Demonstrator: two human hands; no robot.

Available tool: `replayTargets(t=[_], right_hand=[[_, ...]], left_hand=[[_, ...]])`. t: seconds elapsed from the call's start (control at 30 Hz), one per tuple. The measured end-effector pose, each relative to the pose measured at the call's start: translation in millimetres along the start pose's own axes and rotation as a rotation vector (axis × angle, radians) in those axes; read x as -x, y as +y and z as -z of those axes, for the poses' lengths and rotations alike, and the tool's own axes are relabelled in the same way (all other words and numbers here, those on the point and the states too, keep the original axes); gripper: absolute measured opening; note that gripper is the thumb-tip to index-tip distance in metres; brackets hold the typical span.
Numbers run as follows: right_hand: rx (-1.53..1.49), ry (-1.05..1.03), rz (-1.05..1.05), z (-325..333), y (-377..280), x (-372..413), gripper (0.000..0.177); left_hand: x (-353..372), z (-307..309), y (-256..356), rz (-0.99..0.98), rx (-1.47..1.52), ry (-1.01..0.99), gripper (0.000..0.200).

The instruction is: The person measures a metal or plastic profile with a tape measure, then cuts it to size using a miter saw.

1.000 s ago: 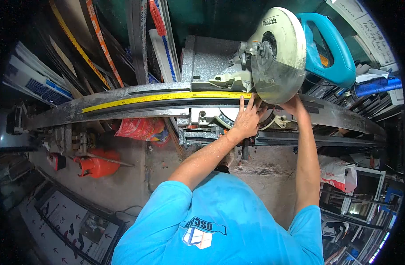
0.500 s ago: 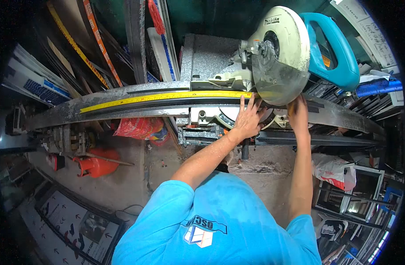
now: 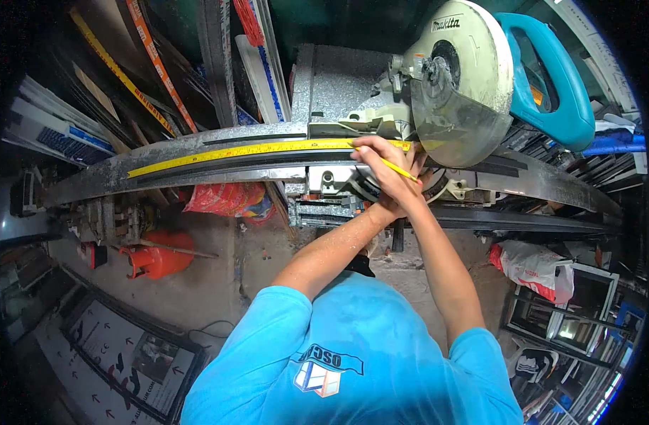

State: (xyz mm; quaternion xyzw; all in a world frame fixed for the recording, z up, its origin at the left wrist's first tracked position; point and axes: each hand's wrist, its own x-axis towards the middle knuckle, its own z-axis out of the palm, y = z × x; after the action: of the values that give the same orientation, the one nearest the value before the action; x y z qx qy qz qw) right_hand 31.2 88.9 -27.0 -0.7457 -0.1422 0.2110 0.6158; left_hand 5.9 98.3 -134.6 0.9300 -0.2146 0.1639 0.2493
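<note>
My right hand [image 3: 390,178] is closed around a yellow pencil [image 3: 401,171], its tip at the lower edge of the yellow tape measure blade [image 3: 268,148]. The blade stretches leftward along a dark, long profile [image 3: 254,163] lying on the saw bench. Beneath and behind the right hand, my left hand [image 3: 420,161] rests at the blade's right end, its visible fingers stretched out. The rest of it is covered, and the forearms cross near the wrists. Just right of both hands is the miter saw [image 3: 473,64], its clear guard [image 3: 452,131] lowered over the blade.
A teal saw handle [image 3: 558,78] juts out at the upper right. Long profiles [image 3: 215,64] lean behind the bench. On the floor are a red gas cylinder [image 3: 158,255] at left and a white plastic bag [image 3: 540,265] at right. A red bag [image 3: 222,198] sits under the bench.
My right hand has come from beside the saw guard leftward over my left hand, and the pencil now shows in it. The view has shifted slightly.
</note>
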Motion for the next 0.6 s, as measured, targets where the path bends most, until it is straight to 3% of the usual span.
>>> replayTargets(t=[0.1,0.23,0.33,0.6], right_hand=[[0.010,0.015,0.192,-16,39,-30,0.024],[0.019,-0.014,0.162,-14,51,-41,0.020],[0.020,0.039,0.200,-15,48,-36,0.016],[0.231,0.040,0.220,-11,49,-36,0.011]], left_hand=[[-2,-3,-2,0.044,-0.016,-0.055,0.066],[-6,-16,-3,0.002,-0.225,0.112,0.068],[-3,-15,-2,0.040,-0.127,-0.016,0.068],[-5,-8,1,0.045,-0.125,-0.037,0.061]])
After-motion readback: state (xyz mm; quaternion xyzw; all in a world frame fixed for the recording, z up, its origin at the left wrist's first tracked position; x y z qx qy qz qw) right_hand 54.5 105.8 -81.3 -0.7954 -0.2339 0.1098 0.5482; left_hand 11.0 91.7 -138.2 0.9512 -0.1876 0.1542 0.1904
